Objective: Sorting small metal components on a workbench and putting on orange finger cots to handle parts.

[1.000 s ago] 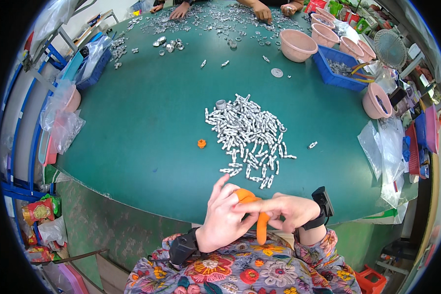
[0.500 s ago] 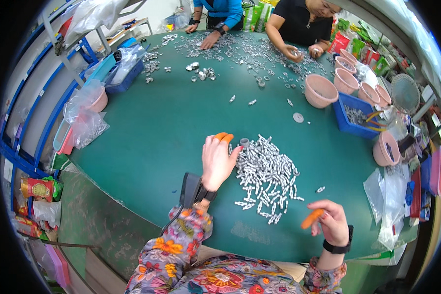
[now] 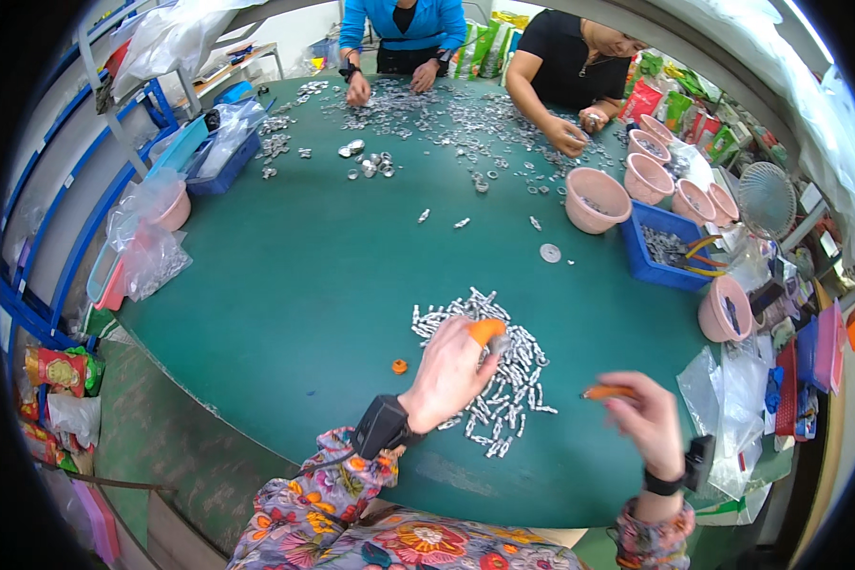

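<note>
My left hand (image 3: pixel 451 372) reaches over a pile of small silver metal pieces (image 3: pixel 518 366), an orange finger cot on one finger. Its fingertips close on a small grey round metal part (image 3: pixel 500 344) above the pile. On the table to the left lies a loose orange finger cot (image 3: pixel 399 366). My right hand (image 3: pixel 648 423) hovers right of the pile, slightly blurred. Its index finger, in an orange cot, points left with the thumb apart below it. I make out nothing held there.
Two people work at the far side among scattered metal parts (image 3: pixel 408 109). Along the right stand pink tubs (image 3: pixel 598 218), a blue bin (image 3: pixel 670 274) with pliers, and plastic bags (image 3: pixel 731 427). A flat grey disc (image 3: pixel 550 253) lies mid-table. A blue tray (image 3: pixel 220 180) sits at left.
My left hand has moved over the pile and taken hold of the grey round part. An orange cot now lies loose on the table. My right hand has uncurled its index finger.
</note>
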`<state>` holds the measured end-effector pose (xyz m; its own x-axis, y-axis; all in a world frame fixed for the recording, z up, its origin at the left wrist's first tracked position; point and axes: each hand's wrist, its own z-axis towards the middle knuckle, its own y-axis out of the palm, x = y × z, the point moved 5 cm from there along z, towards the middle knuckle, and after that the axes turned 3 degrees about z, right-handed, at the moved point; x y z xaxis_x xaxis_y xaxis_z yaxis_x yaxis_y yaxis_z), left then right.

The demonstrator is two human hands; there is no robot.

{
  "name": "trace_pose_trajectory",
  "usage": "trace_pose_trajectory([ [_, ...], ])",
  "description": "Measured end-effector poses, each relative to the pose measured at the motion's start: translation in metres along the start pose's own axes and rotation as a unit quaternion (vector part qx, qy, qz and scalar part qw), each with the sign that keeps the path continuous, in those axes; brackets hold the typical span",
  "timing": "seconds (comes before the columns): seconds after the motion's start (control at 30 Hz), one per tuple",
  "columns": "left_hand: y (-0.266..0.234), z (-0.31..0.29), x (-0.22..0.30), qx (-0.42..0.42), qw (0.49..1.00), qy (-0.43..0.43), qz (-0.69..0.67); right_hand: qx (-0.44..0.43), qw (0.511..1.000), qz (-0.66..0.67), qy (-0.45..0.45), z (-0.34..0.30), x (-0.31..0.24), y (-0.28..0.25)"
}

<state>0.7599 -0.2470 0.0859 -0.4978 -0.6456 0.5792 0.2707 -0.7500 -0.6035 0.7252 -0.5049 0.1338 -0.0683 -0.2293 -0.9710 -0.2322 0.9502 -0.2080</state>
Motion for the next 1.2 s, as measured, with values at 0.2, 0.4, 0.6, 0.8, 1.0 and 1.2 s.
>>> trace_pose_trajectory([
  [0.2, -0.004, -0.019, 0.041, 0.051, 0.994, 0.098, 0.026, -0.022, 0.979, -0.142, -0.146, 0.033, 0.002, 0.077],
  [0.4, -0.010, -0.022, 0.041, 0.061, 0.991, 0.108, 0.046, 0.026, 0.981, -0.142, -0.127, 0.035, 0.006, 0.092],
  [0.6, -0.017, -0.022, 0.029, 0.051, 0.998, 0.034, -0.022, 0.031, 0.961, -0.229, -0.155, 0.068, -0.002, 0.058],
  [0.8, -0.052, -0.103, -0.009, -0.037, 0.991, -0.129, -0.025, 0.194, 0.973, -0.119, 0.048, 0.180, 0.059, -0.120],
  [1.0, -0.069, -0.147, -0.024, 0.002, 0.985, -0.171, -0.015, 0.406, 0.913, -0.012, 0.042, 0.212, 0.079, -0.255],
  [1.2, -0.081, -0.144, -0.031, 0.015, 0.984, -0.178, -0.025, 0.185, 0.973, -0.135, -0.042, 0.202, 0.026, -0.135],
])
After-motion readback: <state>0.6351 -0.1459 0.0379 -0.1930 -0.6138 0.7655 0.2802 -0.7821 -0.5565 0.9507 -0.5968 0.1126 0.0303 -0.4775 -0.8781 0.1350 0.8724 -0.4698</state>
